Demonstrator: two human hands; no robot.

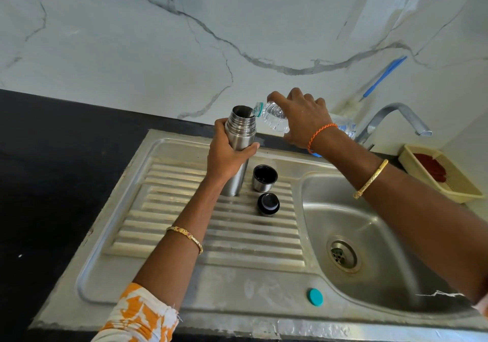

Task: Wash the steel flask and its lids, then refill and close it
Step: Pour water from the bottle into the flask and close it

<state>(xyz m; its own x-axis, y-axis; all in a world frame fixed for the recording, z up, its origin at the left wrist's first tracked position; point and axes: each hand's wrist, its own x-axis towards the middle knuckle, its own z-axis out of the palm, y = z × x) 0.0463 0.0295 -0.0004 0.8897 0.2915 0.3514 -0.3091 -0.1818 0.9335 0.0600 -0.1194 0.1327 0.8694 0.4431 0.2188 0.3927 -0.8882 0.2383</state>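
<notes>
On the ribbed draining board of the sink [163, 283], the open flask [239, 141] is held upright by the left hand [227, 154], while a plastic bottle [274, 117], gripped by the right hand [303, 120], is tipped against its mouth, the cup lid [264, 178] and stopper [268, 204] being stood just right.

One flask [239, 141], two lids [264, 178] [268, 204], one water bottle [274, 116], one teal cap [314, 297], one tap [396, 120] and one basket [449, 180] are showing; two hands [227, 154] [303, 120] are working
</notes>
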